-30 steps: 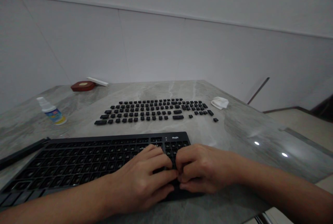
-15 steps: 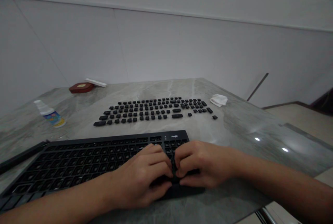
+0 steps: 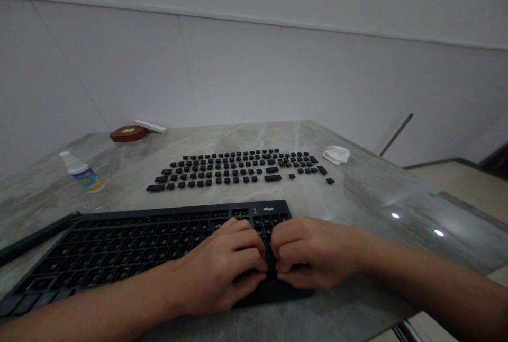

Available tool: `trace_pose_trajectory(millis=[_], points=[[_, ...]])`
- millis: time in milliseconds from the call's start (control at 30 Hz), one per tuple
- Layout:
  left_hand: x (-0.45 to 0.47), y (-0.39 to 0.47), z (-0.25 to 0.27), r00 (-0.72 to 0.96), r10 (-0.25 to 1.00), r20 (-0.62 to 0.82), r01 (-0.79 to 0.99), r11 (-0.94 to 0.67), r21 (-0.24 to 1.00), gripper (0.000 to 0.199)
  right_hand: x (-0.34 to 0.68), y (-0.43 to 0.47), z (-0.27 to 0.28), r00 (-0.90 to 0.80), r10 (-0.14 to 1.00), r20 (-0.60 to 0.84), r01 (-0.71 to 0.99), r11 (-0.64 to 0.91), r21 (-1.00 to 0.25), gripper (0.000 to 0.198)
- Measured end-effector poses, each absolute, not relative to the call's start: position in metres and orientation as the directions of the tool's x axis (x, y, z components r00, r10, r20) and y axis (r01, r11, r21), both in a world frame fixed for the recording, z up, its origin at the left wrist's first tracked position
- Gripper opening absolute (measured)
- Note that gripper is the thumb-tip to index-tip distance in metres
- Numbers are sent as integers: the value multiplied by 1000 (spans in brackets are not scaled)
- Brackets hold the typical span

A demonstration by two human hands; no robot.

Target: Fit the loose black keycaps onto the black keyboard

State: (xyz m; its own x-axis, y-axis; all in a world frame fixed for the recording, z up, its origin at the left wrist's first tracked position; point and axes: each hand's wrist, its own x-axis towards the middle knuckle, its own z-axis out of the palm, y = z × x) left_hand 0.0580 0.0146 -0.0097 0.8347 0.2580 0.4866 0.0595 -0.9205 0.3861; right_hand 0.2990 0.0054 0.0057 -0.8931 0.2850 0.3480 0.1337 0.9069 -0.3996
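Indoors: marbled table [image 3: 369,194], pale wall [image 3: 234,72].

Two hands: the left hand [image 3: 226,265] at six o'clock, the right hand [image 3: 313,252] at five. One keyboard [image 3: 159,239] between seven and eight, bearing one logo [image 3: 269,209] and two dots [image 3: 254,213]. One black bar [image 3: 35,239] at eight. One bottle [image 3: 83,172] and one box [image 3: 128,133] at nine; one white strip [image 3: 150,126] between nine and ten. One cloth [image 3: 336,154] at three. Two bright spots [image 3: 396,216] at four, on one table [image 3: 373,188]. Dozens of loose keycaps [image 3: 226,166] near the clock's centre, in about five main rows plus one cluster toward three, too small to count exactly.
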Motion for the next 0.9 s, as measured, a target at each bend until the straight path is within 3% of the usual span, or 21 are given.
trace_pose_trajectory(millis=[133, 267, 600, 900], points=[[58, 13, -9, 834, 248, 493, 70, -933, 352, 10, 298, 2, 7, -906, 232, 353, 149, 957, -248, 27], [58, 14, -9, 853, 245, 462, 66, -927, 369, 9, 299, 1, 11, -924, 234, 302, 172, 960, -219, 25], [59, 13, -4, 850, 230, 474, 42, -926, 375, 11, 304, 2, 14, -928, 293, 231, 184, 898, -400, 17], [60, 16, -11, 841, 312, 442, 66, -871, 487, 8, 302, 3, 13, -878, 440, 190, 238, 745, -623, 5]])
